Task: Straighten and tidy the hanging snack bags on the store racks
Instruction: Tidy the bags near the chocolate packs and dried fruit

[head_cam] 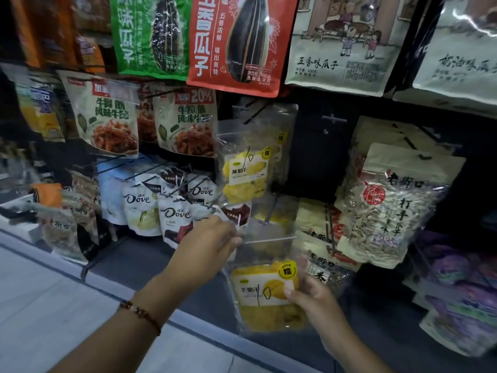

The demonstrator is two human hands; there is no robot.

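Red and green sunflower seed bags (234, 41) hang in the top row of the rack, well above a clear dried mango bag (266, 294) low in the middle. Left hand (212, 238) pinches that bag's upper left corner beside the Dove packets (161, 208); right hand (312, 294) fingers pinch its right edge.

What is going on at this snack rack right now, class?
A person is tidying hanging snack bags. The left hand pinches the top edge of a clear bag of yellow dried fruit, while the right hand steadies its lower front. A similar dried fruit bag hangs above it, with Dove bags to the left and a seed bag to the right.
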